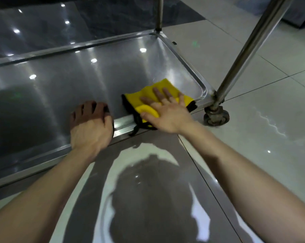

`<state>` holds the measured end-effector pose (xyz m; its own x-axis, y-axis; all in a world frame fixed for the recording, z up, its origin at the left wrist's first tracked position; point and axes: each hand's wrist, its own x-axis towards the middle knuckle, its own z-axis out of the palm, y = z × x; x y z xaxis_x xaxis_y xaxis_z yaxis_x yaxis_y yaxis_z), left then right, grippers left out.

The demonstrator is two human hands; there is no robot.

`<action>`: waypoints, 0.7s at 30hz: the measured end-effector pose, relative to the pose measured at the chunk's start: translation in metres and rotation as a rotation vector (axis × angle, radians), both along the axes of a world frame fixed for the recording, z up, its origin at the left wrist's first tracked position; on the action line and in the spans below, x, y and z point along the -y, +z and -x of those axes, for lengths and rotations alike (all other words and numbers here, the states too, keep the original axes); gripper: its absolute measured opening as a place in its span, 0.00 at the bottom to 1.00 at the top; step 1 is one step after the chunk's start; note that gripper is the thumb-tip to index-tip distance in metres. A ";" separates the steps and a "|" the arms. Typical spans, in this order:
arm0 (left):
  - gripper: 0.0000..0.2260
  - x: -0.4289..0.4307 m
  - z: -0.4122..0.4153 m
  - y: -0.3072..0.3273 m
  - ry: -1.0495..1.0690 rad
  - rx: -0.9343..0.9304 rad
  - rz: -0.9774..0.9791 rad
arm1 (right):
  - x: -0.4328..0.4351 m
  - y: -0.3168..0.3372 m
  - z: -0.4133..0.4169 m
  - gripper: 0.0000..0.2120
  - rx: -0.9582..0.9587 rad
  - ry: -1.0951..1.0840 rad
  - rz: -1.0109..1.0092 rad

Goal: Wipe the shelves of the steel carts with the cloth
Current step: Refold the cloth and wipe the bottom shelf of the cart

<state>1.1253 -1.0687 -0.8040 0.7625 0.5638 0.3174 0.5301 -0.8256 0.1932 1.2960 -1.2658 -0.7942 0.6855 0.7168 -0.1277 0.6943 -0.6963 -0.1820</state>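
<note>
Bare right hand (167, 111), fingers spread, pressing yellow cloth (148, 94) flat on steel cart shelf (74, 74), left hand (90, 123) just beside it gripping the shelf's front rim, caster (216, 116) and steel post (250, 50) right of the right hand, glossy pale tiled floor (271, 134) around.

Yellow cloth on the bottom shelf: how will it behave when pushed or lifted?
Probably floppy: the cloth shows folds, and its black-edged corner droops over the shelf rim. Likely light, so it should slide easily on the polished steel under the flat right hand. It may bunch against the raised rim near the corner.
</note>
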 end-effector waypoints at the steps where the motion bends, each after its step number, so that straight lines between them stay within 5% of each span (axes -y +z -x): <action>1: 0.17 0.000 0.000 0.000 0.001 -0.007 0.017 | 0.010 0.002 -0.021 0.36 -0.002 -0.039 0.030; 12: 0.18 0.002 0.000 0.002 0.024 -0.019 0.036 | -0.069 0.005 -0.178 0.49 -0.005 -0.171 0.041; 21: 0.12 0.003 0.001 0.002 0.014 0.032 -0.007 | -0.153 0.013 -0.123 0.34 0.042 0.098 0.028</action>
